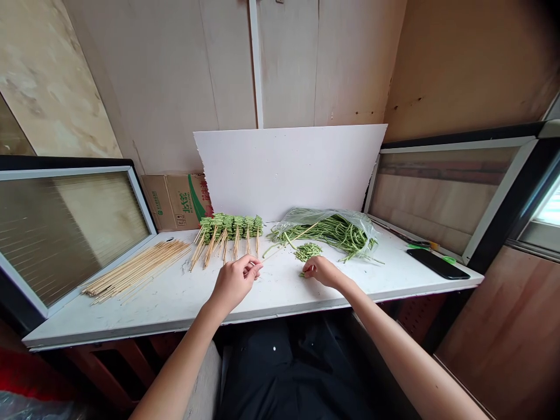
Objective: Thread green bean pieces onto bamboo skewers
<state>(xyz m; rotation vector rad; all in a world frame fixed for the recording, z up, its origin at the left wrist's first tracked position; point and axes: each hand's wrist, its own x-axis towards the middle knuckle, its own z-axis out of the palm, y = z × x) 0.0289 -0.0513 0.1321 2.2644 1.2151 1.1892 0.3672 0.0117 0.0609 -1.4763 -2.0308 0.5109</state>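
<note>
My left hand (pixel 236 279) is closed in a pinch on a thin bamboo skewer (pixel 272 254), whose free end points right and away from me. Low over the tabletop, my right hand (pixel 324 272) has its fingertips together on a small green bean piece (pixel 301 274), mostly hidden by the fingers. Just beyond it lies a small pile of cut green bean pieces (pixel 308 251). Behind that, long green beans (pixel 336 232) spill from a clear plastic bag (pixel 370 224). Filled bean skewers (pixel 231 226) are stacked beyond my left hand, their bare sticks toward me.
Loose bamboo skewers (pixel 135 271) lie in a heap at the left of the white table (pixel 271 303). A black phone (pixel 437 263) rests near the right edge. At the back stand a white board (pixel 289 172) and a cardboard box (pixel 172 201). Framed glass panels (pixel 74 227) flank the table.
</note>
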